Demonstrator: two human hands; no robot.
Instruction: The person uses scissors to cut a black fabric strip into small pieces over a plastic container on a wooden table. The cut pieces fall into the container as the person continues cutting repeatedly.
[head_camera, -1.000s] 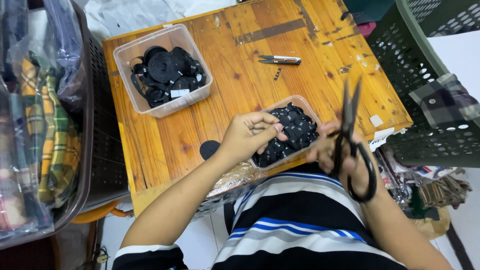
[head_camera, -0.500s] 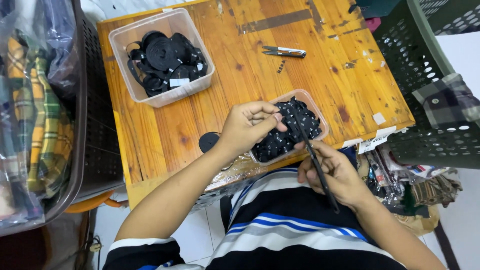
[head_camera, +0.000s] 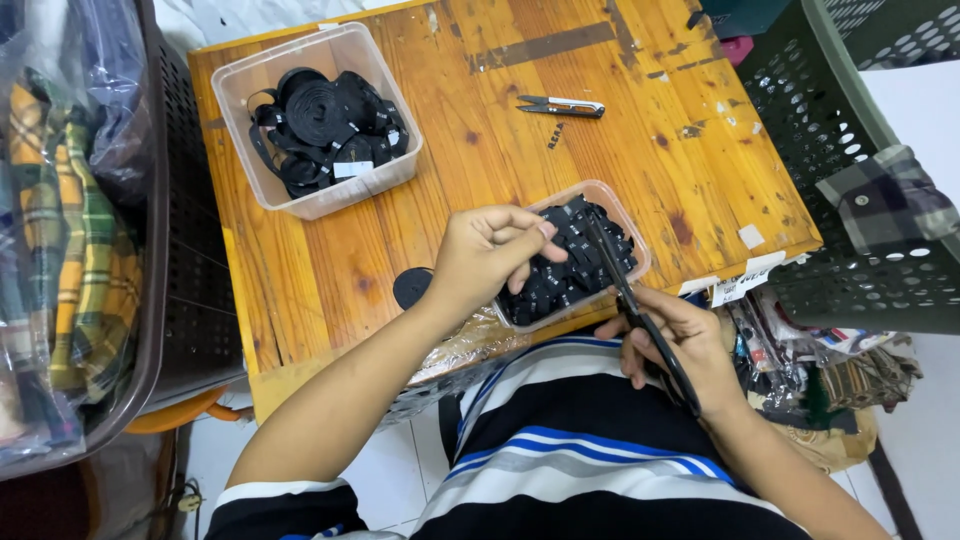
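the right hand (head_camera: 672, 340) is closed around the handles of the scissors (head_camera: 640, 310). their long axis runs from the near right to the far left, blades pointing into the small tub (head_camera: 640, 262) of black pieces. the left hand (head_camera: 490, 255) pinches a black strip (head_camera: 560, 232) over this tub. it looks like the cutting step; next the blades must meet the strip squarely. a second tub (head_camera: 240, 100) stands far left.

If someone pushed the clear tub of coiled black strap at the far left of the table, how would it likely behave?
The clear tub would probably slide rather than tip: it looks low and wide on the flat wooden table. It seems light, with thin see-through walls. The black strap coils inside look soft and loosely heaped, so they would likely shift or flop, not roll out.
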